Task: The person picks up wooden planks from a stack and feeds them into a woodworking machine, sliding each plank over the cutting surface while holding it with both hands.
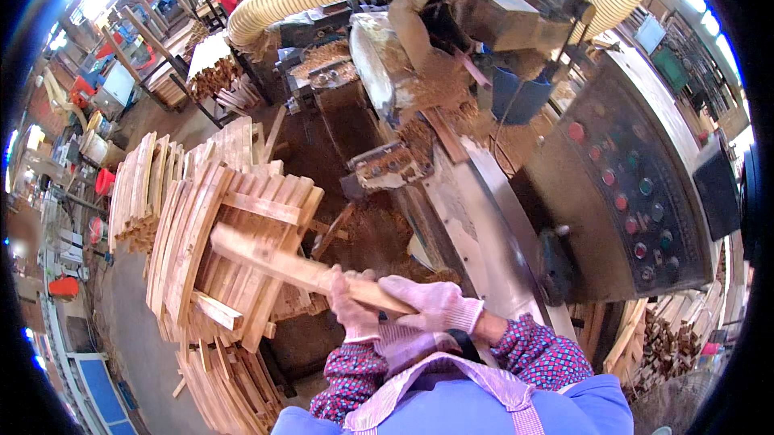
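I see the plank (278, 263) as a straight, narrow length of bare, pale tan wood, its far end squarish and slightly blurred. It is held at its near end by the left hand (353, 312) and the right hand (434, 303), and slants from there leftward and away. From here I see its far half overlap the stack (274, 208); whether they touch, I can't tell.
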Demonstrator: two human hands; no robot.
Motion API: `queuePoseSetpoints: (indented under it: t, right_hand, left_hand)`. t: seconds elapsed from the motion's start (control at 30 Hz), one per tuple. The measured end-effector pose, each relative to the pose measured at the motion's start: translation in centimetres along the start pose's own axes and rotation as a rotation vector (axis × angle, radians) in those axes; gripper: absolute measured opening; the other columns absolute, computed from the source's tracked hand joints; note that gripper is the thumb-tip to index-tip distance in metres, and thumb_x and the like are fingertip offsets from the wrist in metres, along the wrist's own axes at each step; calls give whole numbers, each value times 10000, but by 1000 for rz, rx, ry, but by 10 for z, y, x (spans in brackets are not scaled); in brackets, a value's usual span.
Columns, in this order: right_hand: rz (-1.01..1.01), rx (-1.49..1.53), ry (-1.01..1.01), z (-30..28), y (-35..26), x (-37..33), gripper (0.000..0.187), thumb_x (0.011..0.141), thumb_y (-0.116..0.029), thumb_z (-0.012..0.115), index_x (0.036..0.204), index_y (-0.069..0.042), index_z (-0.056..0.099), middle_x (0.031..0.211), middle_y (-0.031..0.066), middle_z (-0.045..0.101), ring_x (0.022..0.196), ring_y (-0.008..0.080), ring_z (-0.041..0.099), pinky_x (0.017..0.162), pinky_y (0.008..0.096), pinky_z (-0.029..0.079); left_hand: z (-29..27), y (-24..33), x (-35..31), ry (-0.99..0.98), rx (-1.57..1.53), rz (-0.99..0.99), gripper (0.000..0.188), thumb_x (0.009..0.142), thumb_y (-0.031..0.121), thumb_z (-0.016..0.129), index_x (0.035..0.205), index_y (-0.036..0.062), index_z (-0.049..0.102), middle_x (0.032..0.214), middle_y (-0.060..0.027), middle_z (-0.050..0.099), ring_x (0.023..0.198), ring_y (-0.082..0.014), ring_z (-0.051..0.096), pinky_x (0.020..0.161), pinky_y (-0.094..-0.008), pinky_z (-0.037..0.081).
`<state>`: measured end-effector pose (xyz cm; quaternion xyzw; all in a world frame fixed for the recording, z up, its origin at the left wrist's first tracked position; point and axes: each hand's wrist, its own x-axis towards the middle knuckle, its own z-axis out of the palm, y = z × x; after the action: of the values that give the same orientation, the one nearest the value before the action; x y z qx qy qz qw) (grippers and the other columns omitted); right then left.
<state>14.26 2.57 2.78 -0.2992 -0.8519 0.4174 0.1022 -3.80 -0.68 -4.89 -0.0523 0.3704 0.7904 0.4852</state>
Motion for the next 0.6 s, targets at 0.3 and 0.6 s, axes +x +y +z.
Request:
queuePoseSetpoints:
  t: [0.3,0.6]
  right_hand:
    - [574,-278,534,40,16,-195,662,873,-289,621,1401,41,397,1404,292,443,1256,420,494,1063,480,395]
    - [584,-1027,576,-62,174,-29,491,929,-227,499,1366,-8,462,1427,179,458,1326,336,414,1134,487,268]
  left_hand:
    - [61,-44,-14,-311,135,-159,561,914,406,633,1292,41,440,817,-75,586,712,-202,586,691,-429,534]
    - [49,-16,-3,-180,261,-161,589,880,387,685,1286,38,441,813,-63,579,699,-184,581,653,-407,547]
